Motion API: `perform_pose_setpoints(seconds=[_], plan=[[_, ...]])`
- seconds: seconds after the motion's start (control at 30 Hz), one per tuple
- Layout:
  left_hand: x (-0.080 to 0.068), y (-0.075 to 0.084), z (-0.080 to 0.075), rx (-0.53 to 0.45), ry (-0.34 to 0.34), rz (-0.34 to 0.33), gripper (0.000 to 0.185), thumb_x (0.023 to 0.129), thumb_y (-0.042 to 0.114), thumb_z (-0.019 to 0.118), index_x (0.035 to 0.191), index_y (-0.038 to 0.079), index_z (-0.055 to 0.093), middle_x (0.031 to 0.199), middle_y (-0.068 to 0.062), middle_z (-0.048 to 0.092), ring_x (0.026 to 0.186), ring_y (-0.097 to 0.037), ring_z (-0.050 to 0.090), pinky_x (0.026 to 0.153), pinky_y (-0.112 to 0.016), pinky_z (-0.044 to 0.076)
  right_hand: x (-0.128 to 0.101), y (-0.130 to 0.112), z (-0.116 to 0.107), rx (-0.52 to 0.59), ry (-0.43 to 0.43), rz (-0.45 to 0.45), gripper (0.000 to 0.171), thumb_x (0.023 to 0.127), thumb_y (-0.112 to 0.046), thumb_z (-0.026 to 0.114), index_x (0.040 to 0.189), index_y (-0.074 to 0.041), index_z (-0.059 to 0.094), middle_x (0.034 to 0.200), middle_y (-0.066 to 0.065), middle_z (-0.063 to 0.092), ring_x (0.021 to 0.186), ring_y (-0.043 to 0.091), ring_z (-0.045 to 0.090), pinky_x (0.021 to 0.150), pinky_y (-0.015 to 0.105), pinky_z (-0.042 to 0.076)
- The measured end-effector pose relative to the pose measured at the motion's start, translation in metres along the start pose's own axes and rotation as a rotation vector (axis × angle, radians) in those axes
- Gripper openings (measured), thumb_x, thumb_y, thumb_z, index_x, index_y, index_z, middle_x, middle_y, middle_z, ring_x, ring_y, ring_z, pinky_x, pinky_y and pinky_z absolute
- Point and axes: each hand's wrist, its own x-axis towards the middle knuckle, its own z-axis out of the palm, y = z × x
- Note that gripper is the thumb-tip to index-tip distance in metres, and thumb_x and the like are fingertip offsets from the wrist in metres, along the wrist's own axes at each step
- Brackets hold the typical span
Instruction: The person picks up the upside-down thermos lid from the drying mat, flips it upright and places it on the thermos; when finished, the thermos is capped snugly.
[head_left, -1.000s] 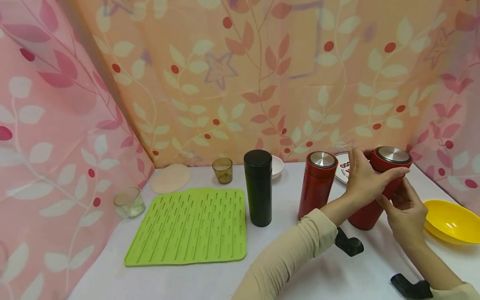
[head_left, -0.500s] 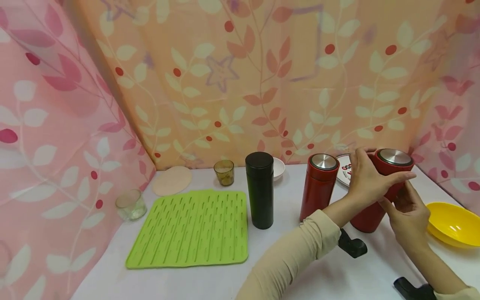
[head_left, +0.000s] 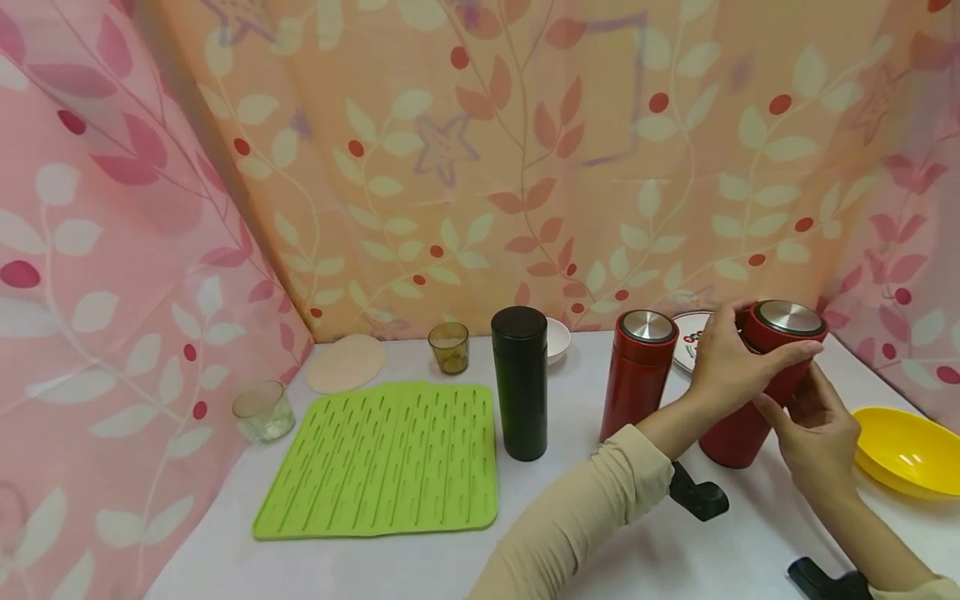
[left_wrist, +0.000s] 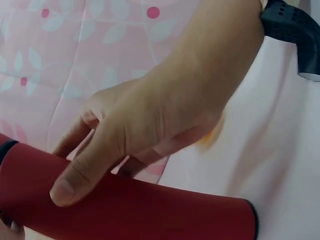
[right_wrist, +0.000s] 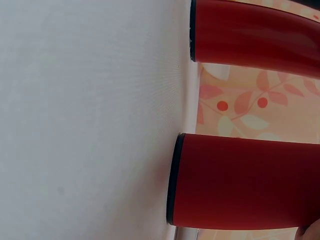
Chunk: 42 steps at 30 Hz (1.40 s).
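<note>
At the right of the head view, a red thermos flask with a steel-topped lid stands with its base at the white table. My left hand grips it just under the lid, thumb stretched across the front. Lower on the body, my right hand holds the flask between thumb and fingers. The left wrist view looks across at this right hand, its thumb lying along the red wall. In the right wrist view, the same flask's base shows, with a bit of thumb at the edge.
A second red flask stands left of my left hand, a black flask farther left. A yellow bowl sits right. Behind are a patterned plate and white bowl. A green mat and two glasses lie leftward.
The head view has shifted slightly, so everything sits a little lower in it. Both hands stay on the red flask in nearly the same hold.
</note>
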Motion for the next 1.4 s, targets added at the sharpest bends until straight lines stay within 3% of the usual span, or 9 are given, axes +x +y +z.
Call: perform_pose_setpoints(seconds=[0.2, 0.47, 0.67, 0.77, 0.9, 1.07, 1.13, 1.33, 1.4], plan=[[0.002, 0.003, 0.001, 0.018, 0.065, -0.032, 0.067, 0.065, 0.04, 0.082, 0.116, 0.022, 0.042, 0.105, 0.015, 0.047, 0.091, 0.008, 0.045, 0.072, -0.006, 0.04, 0.001, -0.001, 0.001, 0.035, 0.003, 0.0, 0.07, 0.078, 0.01, 0.063, 0.138, -0.019, 0.042, 0.13, -0.002, 0.055, 0.108, -0.001, 0.055, 0.08, 0.002, 0.042], [0.001, -0.004, -0.004, -0.059, -0.032, 0.055, 0.05, 0.079, 0.028, 0.073, 0.12, 0.017, 0.047, 0.098, 0.01, 0.06, 0.075, 0.01, 0.046, 0.063, -0.004, 0.04, 0.002, -0.001, 0.001, -0.01, 0.001, -0.048, 0.07, 0.079, 0.012, 0.062, 0.139, -0.017, 0.041, 0.131, 0.0, 0.054, 0.11, 0.0, 0.055, 0.082, 0.003, 0.042], [-0.001, -0.001, 0.006, -0.032, 0.079, -0.039, 0.069, 0.065, 0.04, 0.082, 0.119, 0.025, 0.041, 0.107, 0.017, 0.047, 0.094, 0.009, 0.044, 0.074, -0.007, 0.04, -0.001, 0.002, 0.0, -0.076, -0.017, -0.033, 0.072, 0.08, 0.007, 0.064, 0.14, -0.023, 0.038, 0.132, -0.003, 0.053, 0.11, -0.002, 0.054, 0.082, 0.002, 0.041], [0.0, 0.002, 0.008, -0.005, 0.101, -0.046, 0.071, 0.063, 0.041, 0.082, 0.117, 0.024, 0.039, 0.106, 0.016, 0.045, 0.096, 0.008, 0.043, 0.076, -0.007, 0.04, -0.001, 0.002, -0.001, -0.089, -0.015, -0.021, 0.072, 0.08, 0.005, 0.065, 0.141, -0.023, 0.037, 0.133, -0.004, 0.052, 0.112, -0.002, 0.053, 0.082, 0.002, 0.04], [0.002, 0.001, 0.005, 0.039, 0.074, 0.007, 0.064, 0.067, 0.04, 0.08, 0.115, 0.022, 0.043, 0.103, 0.015, 0.05, 0.092, 0.008, 0.046, 0.073, -0.005, 0.038, 0.002, 0.0, -0.001, -0.032, -0.006, -0.015, 0.071, 0.079, 0.009, 0.063, 0.14, -0.02, 0.039, 0.131, -0.004, 0.054, 0.109, -0.002, 0.054, 0.081, 0.002, 0.041], [0.004, -0.005, -0.005, 0.039, -0.058, 0.161, 0.045, 0.081, 0.031, 0.07, 0.119, 0.016, 0.052, 0.099, 0.007, 0.063, 0.083, 0.01, 0.051, 0.069, -0.001, 0.038, 0.004, -0.003, 0.0, 0.043, -0.007, -0.032, 0.07, 0.078, 0.013, 0.062, 0.139, -0.015, 0.041, 0.128, -0.001, 0.056, 0.108, 0.001, 0.055, 0.082, 0.003, 0.042], [0.005, -0.008, -0.007, 0.043, -0.086, 0.191, 0.041, 0.084, 0.03, 0.067, 0.12, 0.016, 0.053, 0.101, 0.006, 0.063, 0.085, 0.01, 0.051, 0.071, -0.001, 0.037, 0.003, -0.003, 0.001, 0.036, -0.01, -0.042, 0.07, 0.078, 0.013, 0.062, 0.139, -0.015, 0.041, 0.128, -0.001, 0.056, 0.108, 0.001, 0.055, 0.082, 0.003, 0.042], [0.001, -0.005, 0.002, 0.015, 0.024, 0.042, 0.068, 0.068, 0.038, 0.08, 0.123, 0.023, 0.042, 0.11, 0.015, 0.047, 0.096, 0.008, 0.044, 0.076, -0.005, 0.039, -0.001, 0.002, -0.002, -0.122, -0.043, -0.054, 0.072, 0.082, 0.005, 0.062, 0.142, -0.022, 0.034, 0.134, -0.005, 0.051, 0.113, -0.004, 0.051, 0.082, 0.001, 0.04], [0.002, -0.002, 0.005, 0.028, 0.058, 0.008, 0.074, 0.063, 0.041, 0.082, 0.121, 0.024, 0.039, 0.109, 0.015, 0.044, 0.095, 0.008, 0.043, 0.076, -0.006, 0.039, -0.001, 0.002, -0.003, -0.119, -0.043, -0.046, 0.072, 0.082, 0.005, 0.062, 0.142, -0.022, 0.034, 0.134, -0.006, 0.051, 0.113, -0.005, 0.051, 0.082, 0.001, 0.039]])
